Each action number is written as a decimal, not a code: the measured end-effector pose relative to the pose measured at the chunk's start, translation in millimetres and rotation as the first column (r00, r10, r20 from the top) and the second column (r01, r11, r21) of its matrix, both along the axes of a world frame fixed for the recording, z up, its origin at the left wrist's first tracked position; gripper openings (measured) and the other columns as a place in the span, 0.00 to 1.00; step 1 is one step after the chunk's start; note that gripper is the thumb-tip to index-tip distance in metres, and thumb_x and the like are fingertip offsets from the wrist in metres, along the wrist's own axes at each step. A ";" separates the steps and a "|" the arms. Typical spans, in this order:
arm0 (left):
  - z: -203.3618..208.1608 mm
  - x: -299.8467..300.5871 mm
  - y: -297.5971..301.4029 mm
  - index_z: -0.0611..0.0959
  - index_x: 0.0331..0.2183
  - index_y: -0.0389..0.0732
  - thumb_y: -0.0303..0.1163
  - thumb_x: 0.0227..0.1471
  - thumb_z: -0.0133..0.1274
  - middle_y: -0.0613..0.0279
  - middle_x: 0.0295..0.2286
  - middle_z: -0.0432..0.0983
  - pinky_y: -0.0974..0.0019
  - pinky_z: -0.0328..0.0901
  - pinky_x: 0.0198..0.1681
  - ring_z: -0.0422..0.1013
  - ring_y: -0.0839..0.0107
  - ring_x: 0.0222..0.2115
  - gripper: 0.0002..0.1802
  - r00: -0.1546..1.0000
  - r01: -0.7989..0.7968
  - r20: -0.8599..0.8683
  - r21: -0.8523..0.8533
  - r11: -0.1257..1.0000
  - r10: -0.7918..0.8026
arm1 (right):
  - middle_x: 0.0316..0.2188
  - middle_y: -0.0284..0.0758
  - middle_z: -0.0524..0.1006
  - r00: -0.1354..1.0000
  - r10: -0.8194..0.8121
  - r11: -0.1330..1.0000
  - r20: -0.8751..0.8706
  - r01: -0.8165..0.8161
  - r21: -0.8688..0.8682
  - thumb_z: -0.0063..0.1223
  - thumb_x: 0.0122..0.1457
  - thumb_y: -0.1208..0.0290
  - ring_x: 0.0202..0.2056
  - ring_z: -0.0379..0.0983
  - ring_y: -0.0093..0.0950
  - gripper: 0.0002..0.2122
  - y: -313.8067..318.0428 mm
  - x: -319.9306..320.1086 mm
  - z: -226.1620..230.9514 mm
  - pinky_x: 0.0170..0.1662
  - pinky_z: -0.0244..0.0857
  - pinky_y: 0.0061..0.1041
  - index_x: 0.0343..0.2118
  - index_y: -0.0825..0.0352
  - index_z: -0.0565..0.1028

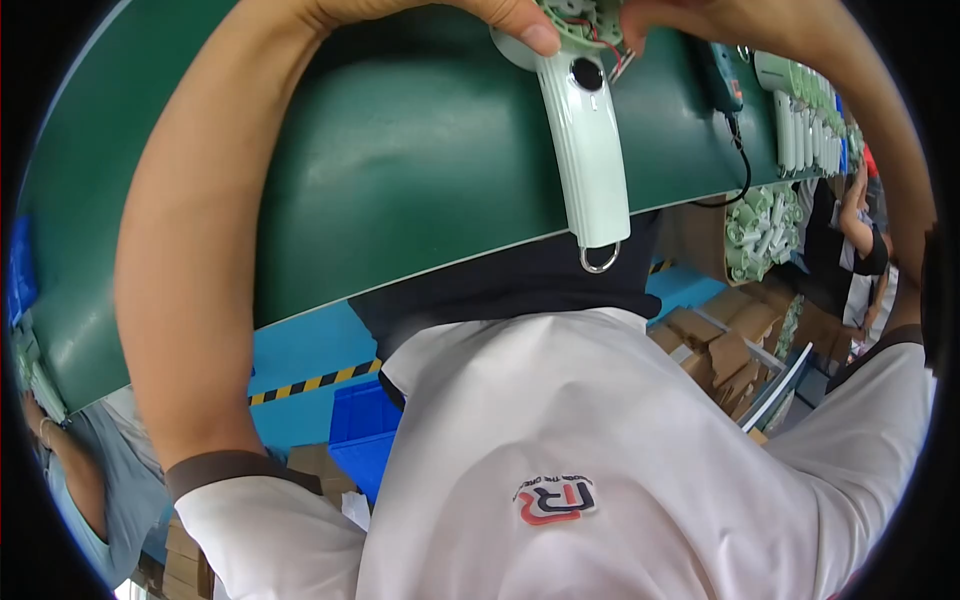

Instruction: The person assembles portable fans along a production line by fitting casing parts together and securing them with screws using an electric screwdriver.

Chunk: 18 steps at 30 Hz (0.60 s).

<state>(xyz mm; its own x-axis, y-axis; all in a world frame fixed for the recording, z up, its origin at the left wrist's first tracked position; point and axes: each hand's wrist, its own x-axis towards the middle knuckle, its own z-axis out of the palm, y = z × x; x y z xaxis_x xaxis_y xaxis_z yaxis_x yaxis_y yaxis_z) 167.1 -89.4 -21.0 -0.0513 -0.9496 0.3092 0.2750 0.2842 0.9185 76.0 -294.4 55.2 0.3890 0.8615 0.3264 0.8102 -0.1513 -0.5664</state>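
A pale green handheld fan (588, 150) lies on the green table, its handle toward me and its lower end past the front edge. A round black button (587, 74) and a metal ring (600, 262) show on the handle. Its round head (585, 20) is open at the top edge of the view, with red and dark wires in it. My left hand (510, 18) grips the head from the left, thumb on the rim. On the right side, my right hand (665, 18) has its fingers closed by the wires; what they pinch is hidden.
A corded power tool (722, 78) lies right of the fan, its black cable hanging over the table edge (420, 272). Rows of pale green parts (805, 130) stand farther right, above a carton of similar parts (762, 235). Other people work at both sides. A blue bin (362, 425) sits below.
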 end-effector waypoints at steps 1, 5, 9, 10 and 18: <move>5.2 0.2 0.3 0.77 0.51 0.34 0.14 0.37 0.73 0.61 0.42 0.80 0.66 0.72 0.50 0.77 0.71 0.43 0.37 0.994 -0.094 0.066 0.105 0.990 0.087 | 0.46 0.50 0.77 0.996 0.042 0.999 0.078 -0.039 -0.030 0.72 0.43 0.71 0.47 0.75 0.48 0.29 3.4 4.5 -2.2 0.50 0.70 0.44 0.50 0.77 0.78; 2.4 1.2 -4.9 0.77 0.50 0.34 0.15 0.36 0.74 0.61 0.43 0.81 0.67 0.72 0.50 0.76 0.71 0.46 0.37 0.959 -0.115 0.266 0.046 0.992 0.098 | 0.46 0.50 0.77 0.984 -0.062 0.779 0.168 0.153 -0.608 0.71 0.42 0.72 0.49 0.74 0.48 0.28 41.4 -9.3 51.5 0.54 0.68 0.42 0.49 0.78 0.78; 11.0 2.3 -12.4 0.74 0.54 0.34 0.16 0.35 0.75 0.59 0.45 0.80 0.65 0.70 0.53 0.75 0.70 0.48 0.42 0.977 -0.011 0.211 0.057 0.998 -0.001 | 0.45 0.50 0.78 0.963 -0.020 0.817 0.269 0.170 -0.550 0.71 0.41 0.71 0.49 0.73 0.48 0.28 26.0 -14.0 47.2 0.54 0.68 0.42 0.47 0.80 0.78; 13.8 1.7 -12.7 0.74 0.54 0.34 0.16 0.35 0.75 0.59 0.45 0.80 0.65 0.70 0.53 0.75 0.70 0.48 0.42 0.972 0.004 0.233 0.045 0.999 -0.015 | 0.42 0.50 0.79 0.955 -0.046 0.849 0.292 0.191 -0.492 0.71 0.41 0.71 0.48 0.74 0.48 0.28 24.6 -17.0 46.2 0.53 0.69 0.40 0.46 0.81 0.78; 16.2 -1.4 -10.1 0.69 0.62 0.33 0.23 0.30 0.77 0.60 0.53 0.75 0.64 0.62 0.61 0.70 0.69 0.55 0.56 0.906 -0.287 0.364 0.151 0.946 0.216 | 0.49 0.43 0.78 0.927 -0.175 0.565 0.331 0.370 -0.737 0.64 0.49 0.76 0.53 0.74 0.42 0.23 19.7 -26.6 36.3 0.50 0.74 0.37 0.51 0.70 0.78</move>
<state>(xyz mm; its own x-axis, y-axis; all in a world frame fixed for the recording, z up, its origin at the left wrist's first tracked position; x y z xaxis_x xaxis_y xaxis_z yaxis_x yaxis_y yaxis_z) 165.7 -99.4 -4.9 0.1292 -0.9841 0.1219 -0.1190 0.1066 0.9872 49.4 -274.7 91.6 0.6603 0.6821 -0.3143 0.7282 -0.6839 0.0457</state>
